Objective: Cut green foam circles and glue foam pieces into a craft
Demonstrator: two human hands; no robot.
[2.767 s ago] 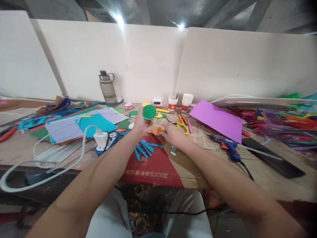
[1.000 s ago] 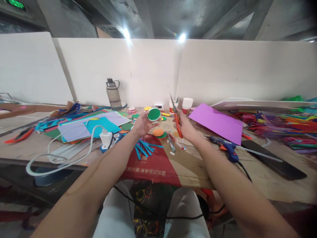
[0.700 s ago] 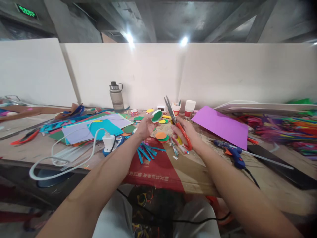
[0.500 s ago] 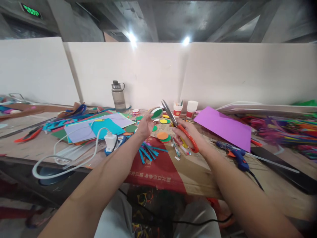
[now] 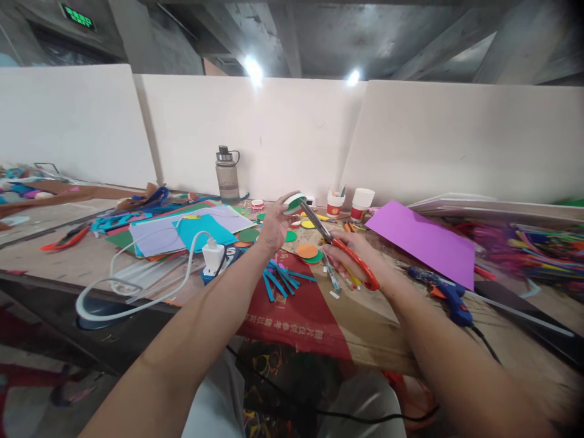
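A round green disc with a white rim (image 5: 294, 203) is pinched by the fingers of my left hand (image 5: 273, 227), above the table. I cannot tell whether it is a tape roll or layered paper. My right hand (image 5: 350, 250) is wrapped round the handles of orange-red scissors (image 5: 340, 243). Their blades point up and left, with the tips at the disc's right edge; whether they touch it is unclear. Below lie a loose orange paper circle (image 5: 306, 250), green circles and a yellow circle (image 5: 308, 224). Blue paper strips (image 5: 278, 280) lie between my forearms.
A bottle (image 5: 227, 176) and paper cups (image 5: 362, 202) stand along the white board. Coloured sheets (image 5: 205, 234) and a white plug with cable (image 5: 213, 255) are at left. Purple card (image 5: 424, 243) and a blue glue gun (image 5: 456, 301) lie at right.
The scissor blades have closed together and their tips have come to the disc's edge. The disc is tilted differently in my left hand. The whole view has shifted slightly.
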